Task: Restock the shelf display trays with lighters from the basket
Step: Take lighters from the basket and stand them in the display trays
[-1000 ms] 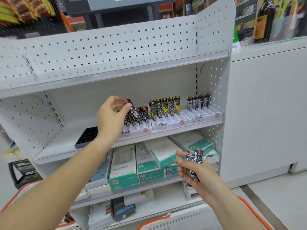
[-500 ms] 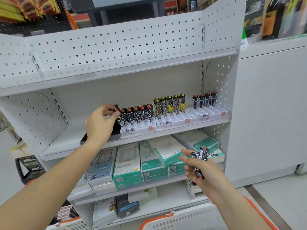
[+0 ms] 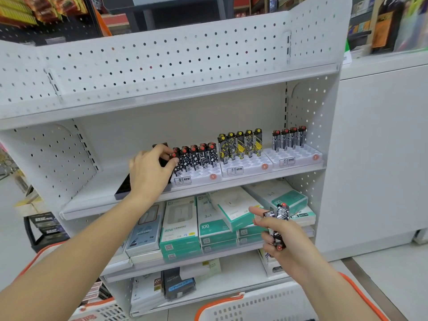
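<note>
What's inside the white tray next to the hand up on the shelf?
The left white tray holds a back row of black-and-white lighters with red tops. Its front slots look empty. The left hand pinches the end lighter, hiding that corner.

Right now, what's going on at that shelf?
A person is restocking lighters. The left hand pinches a red-capped lighter at the left end of the back row in the left display tray. The right hand holds a small bunch of spare lighters in its grip, down in front of the boxed goods. The middle tray and right tray each have only a back row filled; their front slots are open.
</note>
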Available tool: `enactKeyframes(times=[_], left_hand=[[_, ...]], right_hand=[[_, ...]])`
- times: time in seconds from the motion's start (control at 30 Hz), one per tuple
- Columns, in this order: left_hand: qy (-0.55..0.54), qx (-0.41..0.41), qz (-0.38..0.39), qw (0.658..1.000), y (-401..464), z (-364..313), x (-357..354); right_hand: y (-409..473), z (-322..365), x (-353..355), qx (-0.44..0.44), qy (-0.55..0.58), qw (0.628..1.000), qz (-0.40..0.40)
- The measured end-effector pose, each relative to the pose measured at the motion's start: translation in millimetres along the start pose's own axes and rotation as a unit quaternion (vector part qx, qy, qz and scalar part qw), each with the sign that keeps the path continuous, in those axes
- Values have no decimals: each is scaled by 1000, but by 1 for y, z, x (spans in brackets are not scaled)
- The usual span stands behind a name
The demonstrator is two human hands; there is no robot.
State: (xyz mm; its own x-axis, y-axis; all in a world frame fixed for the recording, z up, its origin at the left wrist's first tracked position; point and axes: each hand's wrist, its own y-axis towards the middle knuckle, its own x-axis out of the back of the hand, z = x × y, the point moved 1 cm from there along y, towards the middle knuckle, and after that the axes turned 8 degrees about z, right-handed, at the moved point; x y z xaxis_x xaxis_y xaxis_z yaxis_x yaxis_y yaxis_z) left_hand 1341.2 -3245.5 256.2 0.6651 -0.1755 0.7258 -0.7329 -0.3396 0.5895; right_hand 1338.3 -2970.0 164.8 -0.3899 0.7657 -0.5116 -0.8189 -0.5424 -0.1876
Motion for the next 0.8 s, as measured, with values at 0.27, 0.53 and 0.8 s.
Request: enactKeyframes(times=[0.27,0.53,0.8], left_hand=[[-49,-132,36,989,-42,-57,7],[-227,-194,361,883,-79,-107,-32],[-410,-37,263,872,-75,-106,-36]], right_hand=[[-1,8,-7,51,125,988,73],[-13,9,-14,42,132,982,125],[-12,14,1,87,128,986,62]])
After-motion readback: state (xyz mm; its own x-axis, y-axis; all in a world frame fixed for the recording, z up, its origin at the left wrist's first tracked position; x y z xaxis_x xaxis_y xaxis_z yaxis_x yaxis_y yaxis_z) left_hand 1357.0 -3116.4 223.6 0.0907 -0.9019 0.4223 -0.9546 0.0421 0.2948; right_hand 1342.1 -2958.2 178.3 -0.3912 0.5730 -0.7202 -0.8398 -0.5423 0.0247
